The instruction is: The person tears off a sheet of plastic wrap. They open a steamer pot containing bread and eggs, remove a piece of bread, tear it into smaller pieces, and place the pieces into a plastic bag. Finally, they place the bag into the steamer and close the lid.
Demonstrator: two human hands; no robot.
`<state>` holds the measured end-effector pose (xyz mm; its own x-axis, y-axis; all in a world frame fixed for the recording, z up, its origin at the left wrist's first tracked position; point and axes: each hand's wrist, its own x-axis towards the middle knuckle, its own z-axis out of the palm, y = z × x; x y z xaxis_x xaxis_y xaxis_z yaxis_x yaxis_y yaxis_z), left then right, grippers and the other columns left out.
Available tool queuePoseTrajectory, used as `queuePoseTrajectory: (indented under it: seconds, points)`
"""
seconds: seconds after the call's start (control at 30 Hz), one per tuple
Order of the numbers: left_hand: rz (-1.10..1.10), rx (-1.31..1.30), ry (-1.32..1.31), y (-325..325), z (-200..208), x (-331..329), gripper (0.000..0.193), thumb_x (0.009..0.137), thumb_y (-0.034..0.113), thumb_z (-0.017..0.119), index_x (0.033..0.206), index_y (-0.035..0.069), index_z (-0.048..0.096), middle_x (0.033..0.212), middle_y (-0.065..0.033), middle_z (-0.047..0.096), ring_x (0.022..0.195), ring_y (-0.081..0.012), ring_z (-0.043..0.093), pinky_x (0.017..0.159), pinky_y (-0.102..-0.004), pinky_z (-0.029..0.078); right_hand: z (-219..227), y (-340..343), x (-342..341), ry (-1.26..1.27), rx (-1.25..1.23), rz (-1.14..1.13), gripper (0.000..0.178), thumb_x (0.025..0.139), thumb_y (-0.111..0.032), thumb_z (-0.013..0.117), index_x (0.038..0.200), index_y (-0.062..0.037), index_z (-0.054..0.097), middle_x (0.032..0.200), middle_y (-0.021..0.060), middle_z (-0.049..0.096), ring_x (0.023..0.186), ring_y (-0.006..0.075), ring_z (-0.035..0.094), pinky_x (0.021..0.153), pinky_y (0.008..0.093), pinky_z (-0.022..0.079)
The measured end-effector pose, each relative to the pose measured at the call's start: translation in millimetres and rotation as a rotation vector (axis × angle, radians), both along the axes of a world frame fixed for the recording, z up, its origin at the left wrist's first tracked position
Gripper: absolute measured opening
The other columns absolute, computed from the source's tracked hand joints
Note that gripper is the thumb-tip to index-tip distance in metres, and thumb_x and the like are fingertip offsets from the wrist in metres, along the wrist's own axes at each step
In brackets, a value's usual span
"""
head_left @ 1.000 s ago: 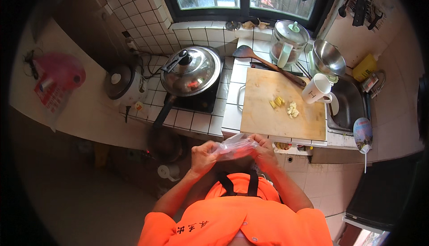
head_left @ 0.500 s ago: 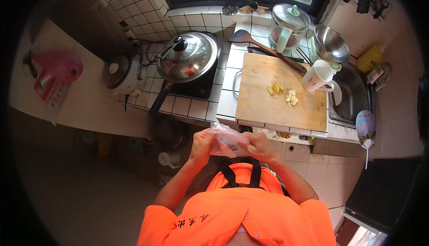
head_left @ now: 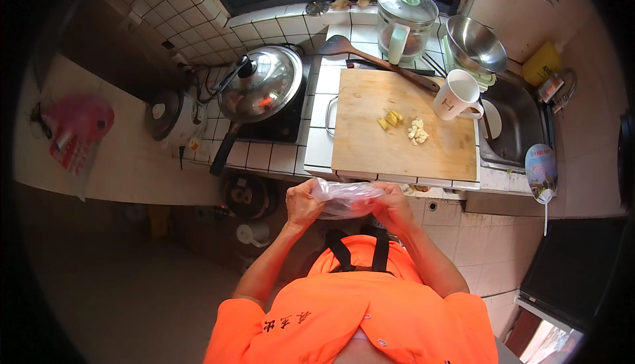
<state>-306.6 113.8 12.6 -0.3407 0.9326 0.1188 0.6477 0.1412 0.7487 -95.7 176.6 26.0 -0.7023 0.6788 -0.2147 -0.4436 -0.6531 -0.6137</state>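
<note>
A thin, see-through plastic bag (head_left: 344,198) is stretched between my two hands, just in front of the counter's near edge. My left hand (head_left: 304,204) is closed on one side of it, and my right hand (head_left: 395,207) grips the other side. Something reddish shows through the plastic near my right fingers; I cannot make out what it is. Beyond the bag lies a wooden cutting board (head_left: 403,149). On it sit a few yellow pieces (head_left: 390,120) and a small heap of pale chopped pieces (head_left: 417,131).
A white mug (head_left: 456,94) stands on the board's right part, beside the sink (head_left: 522,132). A wooden spatula (head_left: 377,59) lies behind the board. Left of it, a lidded pan (head_left: 261,83) sits on a cooktop, its handle jutting toward me. A steel bowl (head_left: 476,45) and glass pitcher (head_left: 405,23) stand farther back.
The bag is pulled wider and flatter between my hands, which have moved slightly apart. The whole view has shifted a little, so the counter things appear further up and left.
</note>
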Motion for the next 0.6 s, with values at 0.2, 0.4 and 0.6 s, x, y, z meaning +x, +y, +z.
queuePoseTrajectory:
  seconds: [0.2, 0.4, 0.6]
  points:
    - [0.121, -0.121, -0.716, 5.7, 8.5, 5.6, 0.02, 0.071, 0.005, 0.073, 0.088, 0.004, 0.063, 0.071, 0.0023, 0.059, 0.065, -0.0051, 0.054, 0.056, -0.0212, 0.044, -1.1, 6.9, 22.1, -0.107, 0.002, -0.035, 0.016, 0.084, -0.014, 0.062, 0.081, 0.0006, 0.059, 0.076, 0.0065, 0.064, 0.069, 0.0125, 0.062, 0.065, 0.0249, 0.05]
    - [0.239, -0.096, -1.07, 1.0, 11.3, -2.4, 0.023, 0.069, -0.003, 0.067, 0.089, 0.004, 0.059, 0.073, 0.0011, 0.055, 0.06, -0.0048, 0.048, 0.055, -0.0182, 0.04, 8.1, 10.3, 16.2, -0.384, 0.352, -0.001, 0.009, 0.079, -0.004, 0.063, 0.074, -0.0023, 0.056, 0.07, 0.003, 0.063, 0.058, 0.0073, 0.058, 0.05, 0.0204, 0.046]
    - [0.257, 0.169, -0.596, -0.3, 8.0, 10.3, 0.021, 0.068, -0.002, 0.067, 0.087, 0.003, 0.058, 0.073, 0.0036, 0.051, 0.066, -0.0049, 0.045, 0.059, -0.0183, 0.038, -7.1, 11.6, 10.5, -0.676, 0.546, -0.134, 0.011, 0.073, -0.004, 0.064, 0.081, -0.0009, 0.057, 0.066, 0.0028, 0.059, 0.061, 0.0095, 0.057, 0.052, 0.0266, 0.045]
